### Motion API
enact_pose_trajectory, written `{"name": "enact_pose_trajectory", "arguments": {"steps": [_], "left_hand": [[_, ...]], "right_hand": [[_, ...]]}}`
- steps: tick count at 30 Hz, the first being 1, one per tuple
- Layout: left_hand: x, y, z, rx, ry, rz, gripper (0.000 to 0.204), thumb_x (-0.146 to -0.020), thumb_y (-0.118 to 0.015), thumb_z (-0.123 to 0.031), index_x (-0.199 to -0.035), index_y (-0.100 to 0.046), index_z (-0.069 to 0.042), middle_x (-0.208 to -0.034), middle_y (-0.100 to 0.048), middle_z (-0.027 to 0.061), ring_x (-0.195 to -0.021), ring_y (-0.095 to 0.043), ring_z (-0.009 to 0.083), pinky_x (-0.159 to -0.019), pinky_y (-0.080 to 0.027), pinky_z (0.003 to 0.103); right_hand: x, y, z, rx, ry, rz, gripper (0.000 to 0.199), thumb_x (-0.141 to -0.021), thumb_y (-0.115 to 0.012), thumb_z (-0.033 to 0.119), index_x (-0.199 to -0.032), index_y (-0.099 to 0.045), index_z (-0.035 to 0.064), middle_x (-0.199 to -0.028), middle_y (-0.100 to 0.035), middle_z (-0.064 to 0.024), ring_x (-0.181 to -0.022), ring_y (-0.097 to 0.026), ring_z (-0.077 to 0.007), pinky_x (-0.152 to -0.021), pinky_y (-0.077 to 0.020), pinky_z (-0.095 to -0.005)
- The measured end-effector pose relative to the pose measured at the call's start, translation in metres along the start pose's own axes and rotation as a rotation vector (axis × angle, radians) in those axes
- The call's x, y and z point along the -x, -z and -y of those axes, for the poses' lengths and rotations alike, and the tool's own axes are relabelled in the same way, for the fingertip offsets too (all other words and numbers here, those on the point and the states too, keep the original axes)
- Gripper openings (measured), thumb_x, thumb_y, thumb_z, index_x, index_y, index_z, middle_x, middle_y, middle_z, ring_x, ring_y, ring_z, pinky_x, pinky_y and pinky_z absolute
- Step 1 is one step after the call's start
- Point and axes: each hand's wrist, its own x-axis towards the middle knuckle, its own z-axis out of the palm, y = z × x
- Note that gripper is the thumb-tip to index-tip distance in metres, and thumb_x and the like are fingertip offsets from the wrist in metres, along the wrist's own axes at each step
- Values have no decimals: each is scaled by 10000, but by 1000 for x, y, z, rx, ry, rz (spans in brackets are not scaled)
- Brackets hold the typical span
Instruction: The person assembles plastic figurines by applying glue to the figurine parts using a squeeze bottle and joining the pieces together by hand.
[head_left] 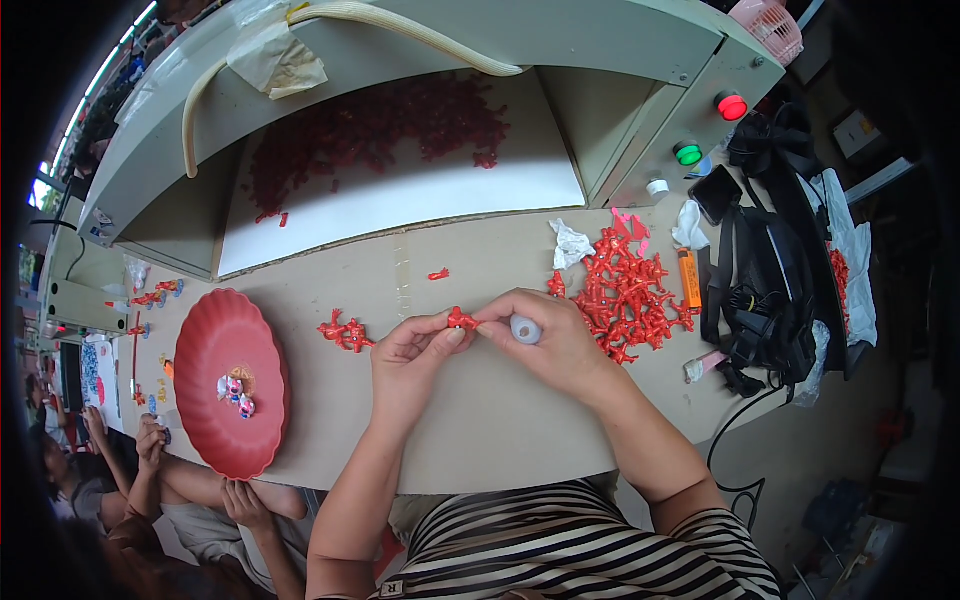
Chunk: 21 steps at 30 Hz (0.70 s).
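You hold a small red plastic piece (pixel 461 319) between both hands, just above the middle of the cardboard-covered surface (pixel 480 420). Your left hand (pixel 412 355) pinches it from below with thumb and forefinger; your right hand (pixel 540 335) closes on its other end with the fingertips, so the piece is braced from two sides, probably so it can be worked without slipping. A small white cylinder (pixel 525 329) sits tucked inside the curl of your right hand, likely kept there so it stays ready while the fingertips do the fine work.

Just left of your left hand lies a small cluster of red pieces (pixel 345 332), and a single red piece (pixel 438 273) lies further up the surface. To the right of your right hand, within easy reach, a large heap of branched red parts (pixel 628 290) is spread out.

At the far left a red scalloped dish (pixel 205 340) holds only a few small multicoloured pieces (pixel 236 389) near its centre. Behind the surface, the open grey hood (pixel 640 40) shelters a white floor scattered with many loose red bits (pixel 375 130). A pink basket (pixel 770 25) rests on top at the right; what it holds cannot be told.
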Motion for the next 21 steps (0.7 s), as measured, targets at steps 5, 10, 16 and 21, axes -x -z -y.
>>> {"name": "enact_pose_trajectory", "arguments": {"steps": [5, 10, 16, 21], "left_hand": [[0, 0, 0, 4, -1, 0, 154, -809, -579, 10, -962, -589, 25, -919, -629, 109, -835, -613, 162, -757, -517, 280], [0, -3, -2, -16, 9, -5, 150, -813, -578, 1, -960, -584, 29, -915, -628, 104, -827, -612, 157, -750, -513, 272], [-2, -3, -2, -19, 17, 12, 181, -824, -570, -16, -999, -558, 26, -927, -621, 101, -833, -604, 151, -757, -506, 270], [-3, -6, -4, -7, 9, 20, 196, -836, -554, -25, -1026, -534, 21, -950, -608, 100, -835, -595, 144, -750, -503, 270]], "right_hand": [[0, 1, 0, -6, -3, -1, 131, -771, -638, 79, -893, -618, 35, -815, -623, -56, -739, -588, -142, -660, -454, -256], [0, 1, 1, 14, 11, -15, 126, -774, -637, 92, -887, -620, 39, -812, -622, -58, -731, -589, -151, -655, -454, -263], [-2, 1, 2, 33, -1, -14, 130, -772, -639, 98, -887, -622, 40, -815, -624, -65, -727, -590, -162, -655, -454, -267], [-2, 1, 7, -4, -30, -28, 150, -768, -646, 97, -902, -623, 34, -816, -624, -63, -743, -588, -144, -666, -456, -260]]}}
